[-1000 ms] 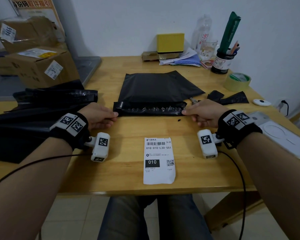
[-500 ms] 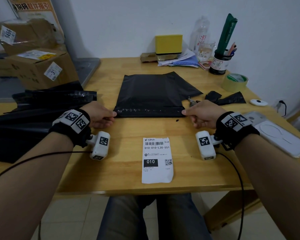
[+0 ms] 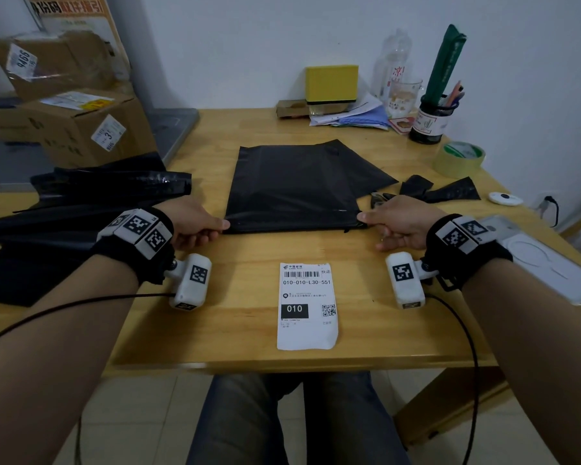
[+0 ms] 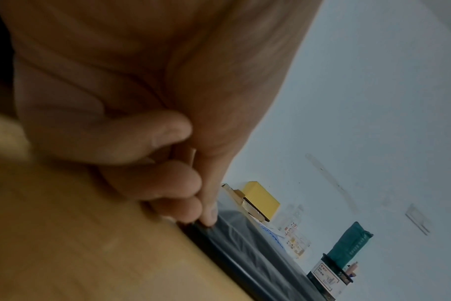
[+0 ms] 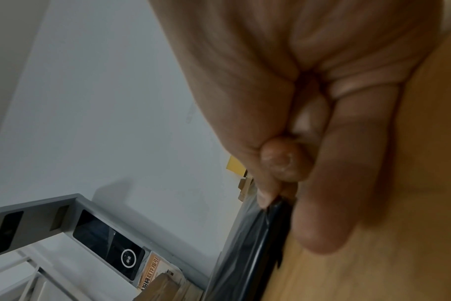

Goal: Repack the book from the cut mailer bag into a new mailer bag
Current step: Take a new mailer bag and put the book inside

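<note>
A black mailer bag (image 3: 292, 186) lies flat in the middle of the wooden table (image 3: 249, 330), its near edge folded over. A flat rectangular bulge shows in it; the book itself is hidden. My left hand (image 3: 223, 226) pinches the bag's near left corner, with the thumb (image 4: 210, 215) on the folded edge (image 4: 245, 244). My right hand (image 3: 363, 218) pinches the near right corner, and there too the thumb (image 5: 265, 197) lies on the black plastic (image 5: 258, 240). Black cut scraps (image 3: 450, 193) lie to the right of the bag.
A white shipping label (image 3: 307, 305) lies near the front edge. A heap of black mailer bags (image 3: 81, 209) covers the left side. A tape roll (image 3: 458, 159), a pen cup (image 3: 430, 122), a phone (image 3: 544, 256) and cardboard boxes (image 3: 81, 129) stand around.
The shiny flap along the bag's near edge has been folded over and laid flat. Both hands have stayed at the near corners.
</note>
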Demonstrator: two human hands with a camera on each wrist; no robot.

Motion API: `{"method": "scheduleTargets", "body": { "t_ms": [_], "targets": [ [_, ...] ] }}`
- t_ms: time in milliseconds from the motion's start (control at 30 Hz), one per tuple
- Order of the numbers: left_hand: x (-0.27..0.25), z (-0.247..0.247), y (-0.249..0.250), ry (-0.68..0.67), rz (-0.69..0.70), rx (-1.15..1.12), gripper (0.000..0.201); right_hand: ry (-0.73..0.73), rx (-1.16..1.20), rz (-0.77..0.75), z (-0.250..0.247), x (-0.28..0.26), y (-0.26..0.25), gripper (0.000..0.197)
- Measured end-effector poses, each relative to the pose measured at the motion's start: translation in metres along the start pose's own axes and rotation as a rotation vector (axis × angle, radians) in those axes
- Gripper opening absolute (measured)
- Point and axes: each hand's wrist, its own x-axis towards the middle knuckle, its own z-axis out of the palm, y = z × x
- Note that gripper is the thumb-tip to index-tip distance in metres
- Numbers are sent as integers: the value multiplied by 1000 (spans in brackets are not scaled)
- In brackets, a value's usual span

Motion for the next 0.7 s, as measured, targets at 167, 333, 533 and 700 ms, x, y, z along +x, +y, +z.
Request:
{"method": "scheduleTargets", "body": {
  "t_ms": [167,333,533,700],
  "targets": [
    [1,0,2,2,-18,-1,32,-16,-33,18,0,2,-2,26],
    [-1,1,3,11,-11,25,31,4,-58,12,1,3,-3,33],
    [-2,2,-1,8,12,-12,29,51,-5,-34,3,-1,4,31],
    [-7,2,-2,45,33,-51,32,66,73,-63,0,-3,5,26]
  ]
}}
